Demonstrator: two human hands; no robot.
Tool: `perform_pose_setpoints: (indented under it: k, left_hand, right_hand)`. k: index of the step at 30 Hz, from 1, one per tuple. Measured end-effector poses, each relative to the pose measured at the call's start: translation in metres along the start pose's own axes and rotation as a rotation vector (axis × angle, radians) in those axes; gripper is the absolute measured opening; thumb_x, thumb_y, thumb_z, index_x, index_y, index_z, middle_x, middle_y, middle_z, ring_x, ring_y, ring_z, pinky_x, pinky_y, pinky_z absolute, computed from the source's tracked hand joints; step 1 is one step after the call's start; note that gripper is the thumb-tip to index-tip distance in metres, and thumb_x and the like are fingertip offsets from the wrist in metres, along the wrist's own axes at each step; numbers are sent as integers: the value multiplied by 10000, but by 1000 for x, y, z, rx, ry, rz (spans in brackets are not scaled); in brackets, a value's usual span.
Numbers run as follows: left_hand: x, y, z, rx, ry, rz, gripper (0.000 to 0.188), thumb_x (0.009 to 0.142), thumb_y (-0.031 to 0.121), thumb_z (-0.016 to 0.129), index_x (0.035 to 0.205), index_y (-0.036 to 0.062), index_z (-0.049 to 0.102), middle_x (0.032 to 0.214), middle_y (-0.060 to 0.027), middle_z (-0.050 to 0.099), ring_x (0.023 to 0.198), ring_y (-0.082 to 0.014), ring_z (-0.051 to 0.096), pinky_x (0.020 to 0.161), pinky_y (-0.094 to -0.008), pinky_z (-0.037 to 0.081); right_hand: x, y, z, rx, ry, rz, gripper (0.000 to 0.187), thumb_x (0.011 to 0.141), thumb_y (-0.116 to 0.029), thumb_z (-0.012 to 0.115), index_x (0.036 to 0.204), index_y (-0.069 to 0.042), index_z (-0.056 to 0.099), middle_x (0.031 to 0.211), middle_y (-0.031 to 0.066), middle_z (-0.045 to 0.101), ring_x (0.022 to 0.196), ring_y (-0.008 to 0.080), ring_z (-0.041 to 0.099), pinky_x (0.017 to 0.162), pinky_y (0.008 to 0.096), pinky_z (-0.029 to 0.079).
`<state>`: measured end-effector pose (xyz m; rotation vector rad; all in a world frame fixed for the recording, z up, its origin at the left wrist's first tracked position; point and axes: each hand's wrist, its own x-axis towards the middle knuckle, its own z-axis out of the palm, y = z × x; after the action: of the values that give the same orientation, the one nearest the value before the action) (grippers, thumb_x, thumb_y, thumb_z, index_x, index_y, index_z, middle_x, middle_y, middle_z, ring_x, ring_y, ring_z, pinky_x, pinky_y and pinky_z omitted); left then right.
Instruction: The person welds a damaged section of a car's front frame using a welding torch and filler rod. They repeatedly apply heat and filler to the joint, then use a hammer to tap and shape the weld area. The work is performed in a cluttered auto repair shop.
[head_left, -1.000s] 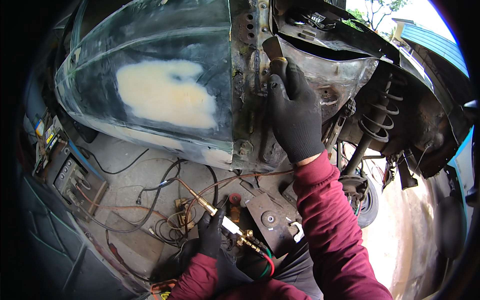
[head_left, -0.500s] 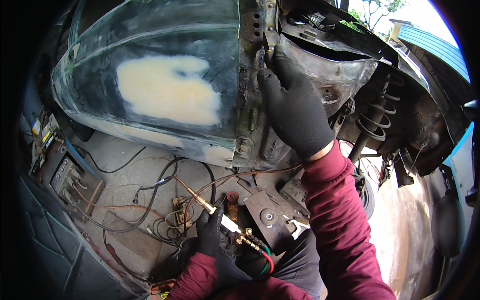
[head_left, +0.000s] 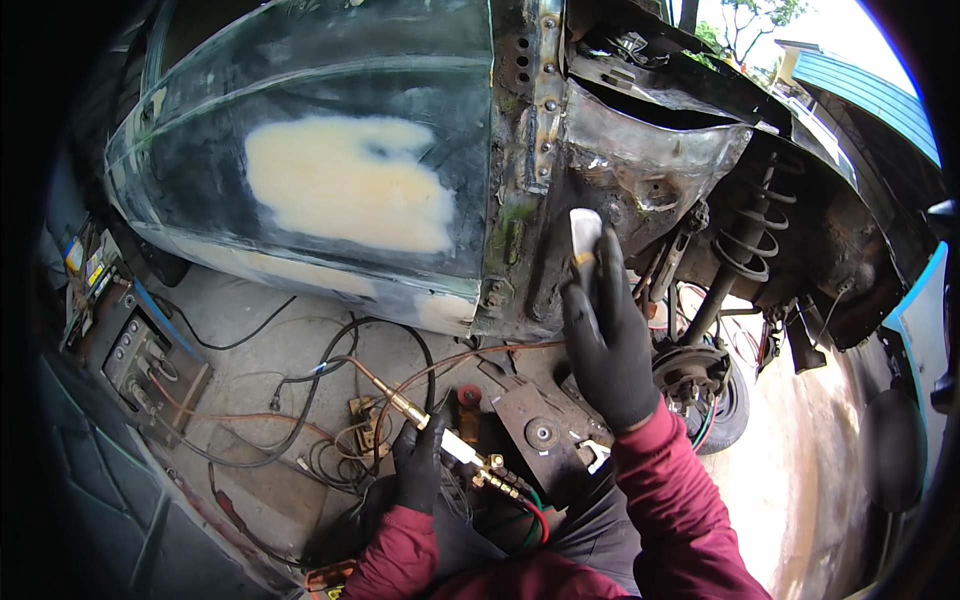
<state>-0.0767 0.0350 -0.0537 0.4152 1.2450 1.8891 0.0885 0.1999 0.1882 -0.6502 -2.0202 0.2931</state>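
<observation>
In my right hand, gloved in black, a scraper with a shiny flat blade points away from me. Its blade is in front of the bare, rusty metal panel beside the car door; whether it touches the metal I cannot tell. My left hand, gloved too, is closed around a gas torch above my lap. The torch has a white handle, brass fittings and a long copper-coloured tube pointing up and left. Red and green hoses run from its lower end.
A dark green car door with a cream filler patch stands ahead. To the right are a coil spring and a wheel hub. A grey machine with cables sits at left. Coiled hoses and a metal plate lie on the floor.
My right hand has come down and toward me from the upper door-edge metal, and the scraper's blade now shows. My left hand and the torch have stayed nearly still.
</observation>
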Motion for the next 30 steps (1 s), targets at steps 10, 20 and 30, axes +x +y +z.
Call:
perform_pose_setpoints:
  k: [10,20,30]
  left_hand:
    - [-11,-8,5,71,41,10,235,1091,291,680,1069,59,653,796,7,632,597,-69,574,515,-254,453]
    - [-43,-16,30,371,-62,189,418,1145,424,556,1270,29,615,962,-97,685,719,-135,603,605,-269,460]
    - [-69,4,45,611,-70,310,386,1172,319,493,1288,-19,639,989,-94,689,823,-154,671,668,-285,540]
  right_hand:
    - [-420,153,-167,-213,206,1013,688,1096,-67,544,1712,-6,245,1614,270,517,1479,298,548,1204,392,428]
    - [-734,168,-261,-735,-85,1662,686,1057,-365,511,1623,7,405,1253,357,703,1127,525,691,988,594,527]
    - [-821,108,-195,-1012,-306,1426,718,973,-470,703,1521,-41,527,1444,261,576,1344,467,551,1091,578,466]
